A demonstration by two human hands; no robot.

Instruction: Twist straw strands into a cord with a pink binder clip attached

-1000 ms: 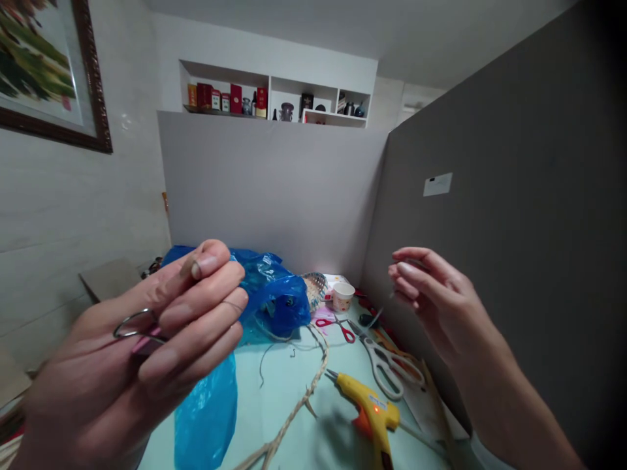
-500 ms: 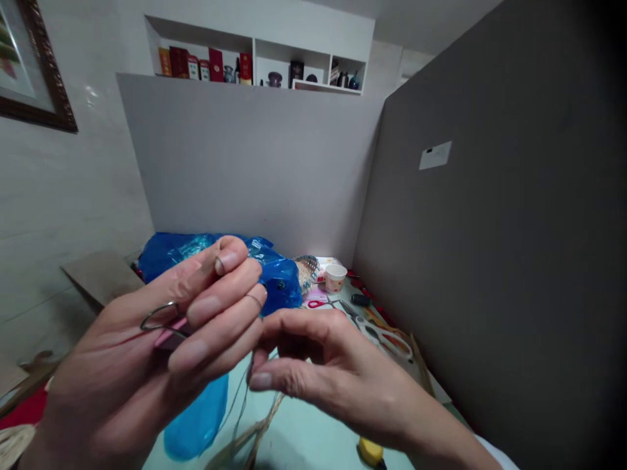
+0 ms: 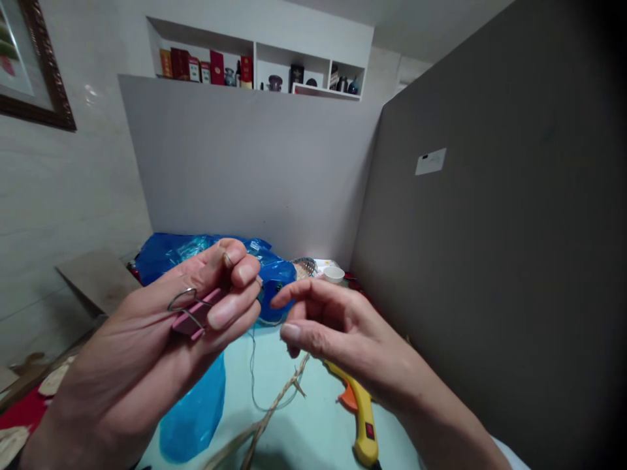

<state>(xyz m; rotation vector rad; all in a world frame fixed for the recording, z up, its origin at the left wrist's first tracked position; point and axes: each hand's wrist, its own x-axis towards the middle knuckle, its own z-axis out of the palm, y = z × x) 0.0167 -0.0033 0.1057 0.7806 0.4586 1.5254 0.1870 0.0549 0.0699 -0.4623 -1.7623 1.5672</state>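
My left hand (image 3: 196,326) is closed on a pink binder clip (image 3: 189,320) with wire handles, the clip lying between palm and curled fingers. From those fingers a thin grey thread (image 3: 253,365) hangs down and loops toward the right, passing out of sight behind my other hand. My right hand (image 3: 337,323) hovers just right of the left, thumb and forefinger apart, nothing visible between them. Below both hands, a braided straw-coloured cord (image 3: 274,408) with loose ends runs across the pale green table (image 3: 298,431).
A yellow glue gun (image 3: 363,418) with an orange trigger lies under my right forearm. Blue plastic bags (image 3: 169,251) are heaped behind the left hand, and a blue sheet (image 3: 193,418) lies below. A white cup (image 3: 334,275) and a woven basket (image 3: 306,266) stand farther back. Grey partitions (image 3: 255,156) enclose the table.
My right hand has drawn away from the left toward the right and its fingers have parted. The left hand has turned slightly, showing more of the binder clip. More of the glue gun shows.
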